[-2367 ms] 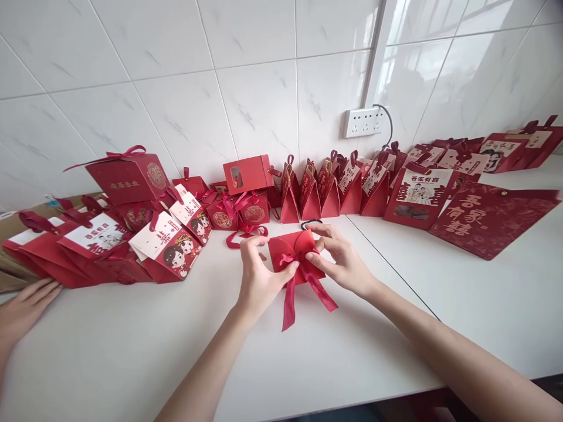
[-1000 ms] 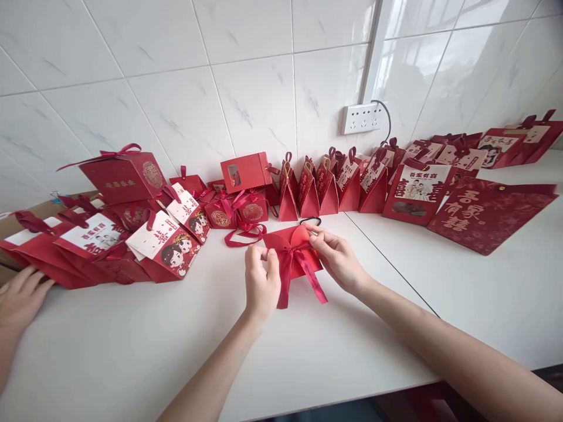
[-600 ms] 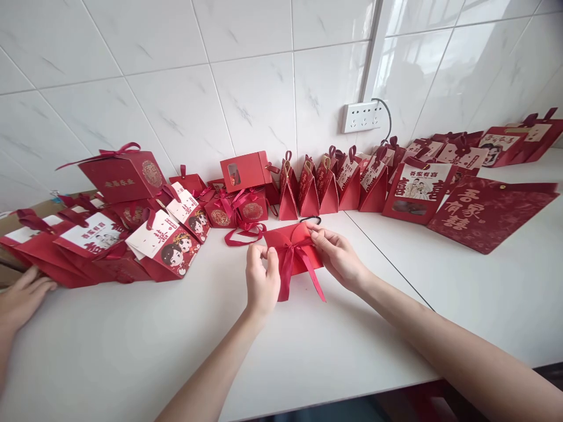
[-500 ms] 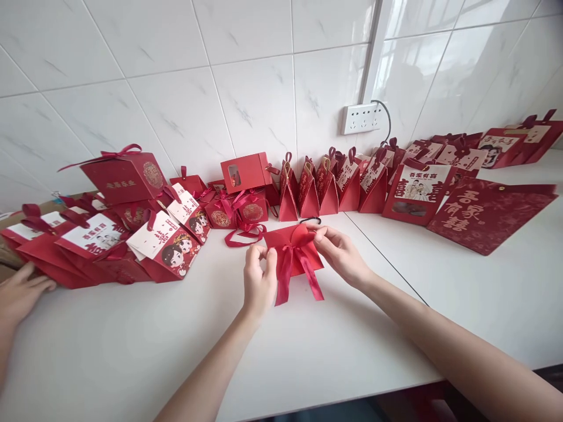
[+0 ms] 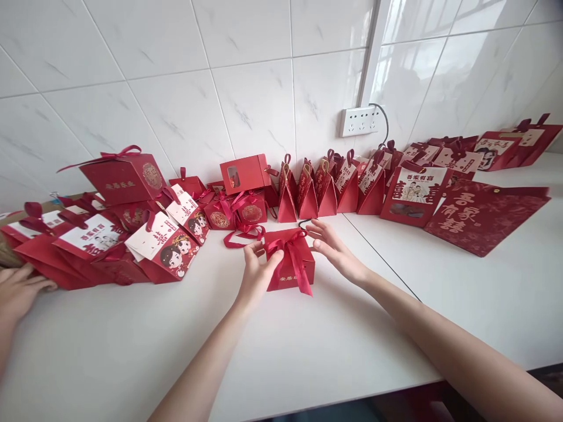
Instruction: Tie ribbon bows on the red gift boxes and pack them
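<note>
A small red box (image 5: 287, 281) with a dark pink ribbon bow (image 5: 295, 253) stands upright on the white table (image 5: 264, 357), its gold lettering partly behind a ribbon tail. My left hand (image 5: 257, 272) grips the box's left side, thumb at the bow, fingers behind. Just off the right side, my right hand (image 5: 336, 252) is open with its fingers apart, holding nothing. A loose red ribbon loop (image 5: 241, 236) lies behind my left hand. A thin black cord loop shows behind the box.
Red gift boxes (image 5: 160, 246) crowd the left, beside another person's hand (image 5: 21, 293). Tall triangular boxes (image 5: 328, 190) line the tiled wall. At right lies a large red bag (image 5: 484, 217). A power strip (image 5: 359, 121) is on the wall.
The box's front now faces me with its lettering showing, and the top looks flat. My right hand has let go of its right edge and spread its fingers.
</note>
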